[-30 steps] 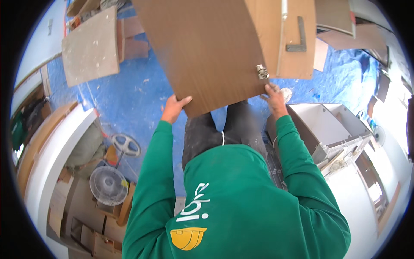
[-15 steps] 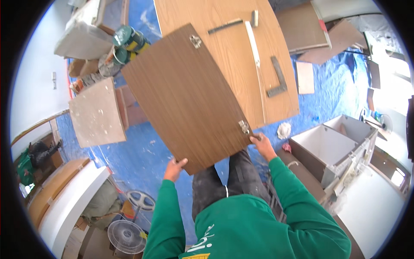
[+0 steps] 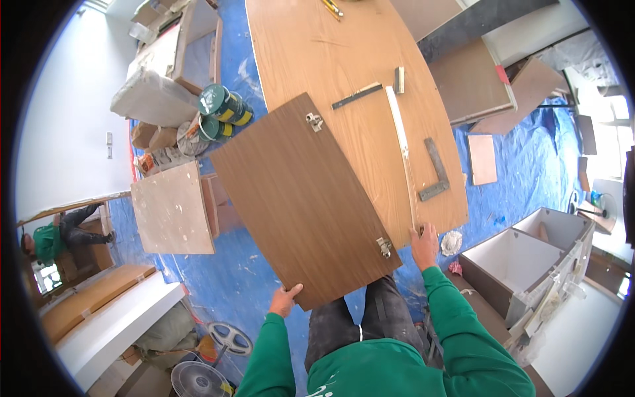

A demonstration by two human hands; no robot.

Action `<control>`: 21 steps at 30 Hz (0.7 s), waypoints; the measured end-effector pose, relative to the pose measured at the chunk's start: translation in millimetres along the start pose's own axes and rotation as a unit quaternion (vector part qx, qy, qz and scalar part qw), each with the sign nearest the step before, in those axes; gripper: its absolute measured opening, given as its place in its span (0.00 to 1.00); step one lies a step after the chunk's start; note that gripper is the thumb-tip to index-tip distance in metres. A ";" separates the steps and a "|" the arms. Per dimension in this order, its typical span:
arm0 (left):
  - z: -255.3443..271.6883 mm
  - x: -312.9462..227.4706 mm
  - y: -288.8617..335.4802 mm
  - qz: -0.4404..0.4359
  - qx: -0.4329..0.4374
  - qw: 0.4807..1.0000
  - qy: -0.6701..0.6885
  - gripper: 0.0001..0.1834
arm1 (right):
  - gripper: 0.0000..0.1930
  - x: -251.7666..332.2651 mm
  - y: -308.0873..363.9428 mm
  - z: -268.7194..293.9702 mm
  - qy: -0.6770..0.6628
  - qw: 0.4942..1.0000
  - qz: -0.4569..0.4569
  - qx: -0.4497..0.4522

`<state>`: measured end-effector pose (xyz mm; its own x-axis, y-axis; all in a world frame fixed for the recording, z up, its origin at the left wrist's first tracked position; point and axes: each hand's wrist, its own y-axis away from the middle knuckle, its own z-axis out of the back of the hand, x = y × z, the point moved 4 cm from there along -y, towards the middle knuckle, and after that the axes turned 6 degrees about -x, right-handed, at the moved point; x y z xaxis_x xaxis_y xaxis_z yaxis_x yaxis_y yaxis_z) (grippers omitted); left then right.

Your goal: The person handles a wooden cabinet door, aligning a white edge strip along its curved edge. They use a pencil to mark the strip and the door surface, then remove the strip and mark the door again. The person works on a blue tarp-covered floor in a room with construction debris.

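A brown wood-grain cabinet door [image 3: 304, 198] with two metal hinges [image 3: 315, 122] along its right side lies tilted across the left part of a light wood tabletop [image 3: 317, 59]. Its near end juts out over my legs. My left hand [image 3: 284, 301] grips the near left corner, thumb on top. My right hand [image 3: 425, 246] is off the door, its fingers closed at the near end of a long thin strip [image 3: 401, 135], part white and part bare wood, at the table's edge. Right of the strip lies a metal square [image 3: 436, 175].
A dark-edged strip [image 3: 357, 96] and a small block [image 3: 399, 80] lie farther up the tabletop. Green paint cans [image 3: 225, 106] and a speckled board [image 3: 173, 208] stand left. An open cabinet carcass [image 3: 522, 258] is at right, a fan [image 3: 200, 382] lower left. Blue sheeting [image 3: 245, 271] covers the floor.
My right hand has let go of the door's near right corner and moved right to the strip's end. The left hand still holds the door. The view has tilted farther up the table.
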<state>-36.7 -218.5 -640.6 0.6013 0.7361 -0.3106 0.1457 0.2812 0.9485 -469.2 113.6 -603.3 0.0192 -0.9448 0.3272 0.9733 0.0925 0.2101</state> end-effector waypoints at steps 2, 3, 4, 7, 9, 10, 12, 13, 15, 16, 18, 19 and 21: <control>-1.7 4.2 -0.1 0.009 -0.007 1.000 -0.008 0.39 | 0.20 -9.5 -1.4 3.5 -0.005 0.999 -0.011 0.030; -2.9 4.8 -2.3 0.013 -0.011 1.000 -0.012 0.39 | 0.19 -13.2 -3.2 4.1 -0.018 0.999 -0.015 0.043; -6.4 5.7 -0.5 0.012 -0.009 1.000 -0.008 0.40 | 0.18 -15.7 -2.2 6.4 -0.028 0.998 -0.019 0.058; -14.6 10.3 2.9 0.014 0.000 1.000 0.005 0.40 | 0.18 -22.1 2.3 17.2 -0.050 0.996 -0.030 0.067; -18.2 16.4 2.2 0.023 0.012 1.000 0.015 0.40 | 0.18 -28.1 6.7 19.4 -0.074 0.996 -0.021 0.053; -20.7 19.0 2.6 0.025 0.008 0.999 0.018 0.40 | 0.18 -28.2 7.9 20.8 -0.086 0.995 -0.015 0.046; -26.7 25.1 3.4 0.028 0.000 0.999 0.026 0.39 | 0.18 -30.6 7.4 21.8 -0.088 0.993 -0.014 0.072; -28.2 26.2 4.1 0.025 0.002 0.999 0.037 0.38 | 0.18 -33.8 9.2 20.7 -0.088 0.992 -0.014 0.086; -30.8 27.0 3.8 0.019 0.005 0.998 0.061 0.37 | 0.18 -39.4 15.1 18.8 -0.072 0.994 -0.016 0.085; -30.5 27.4 4.9 0.024 0.003 0.998 0.057 0.37 | 0.18 -43.8 19.0 17.6 -0.063 0.994 -0.017 0.085; -28.6 26.6 6.2 0.033 -0.003 0.998 0.048 0.37 | 0.18 -54.6 20.5 14.3 -0.089 0.990 -0.037 0.101; -29.2 24.0 8.5 0.027 -0.011 0.999 0.040 0.37 | 0.18 -58.9 20.7 14.2 -0.101 0.988 -0.047 0.109; -30.9 18.1 12.2 0.015 -0.027 0.999 0.024 0.36 | 0.18 -65.8 24.0 14.3 -0.111 0.986 -0.049 0.112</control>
<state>-48.3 -182.7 -636.5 0.5664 0.7731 -0.2855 0.0843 0.2903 0.9532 -450.4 182.5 -606.6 -0.1470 -0.8630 0.4833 0.8926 0.0948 0.4407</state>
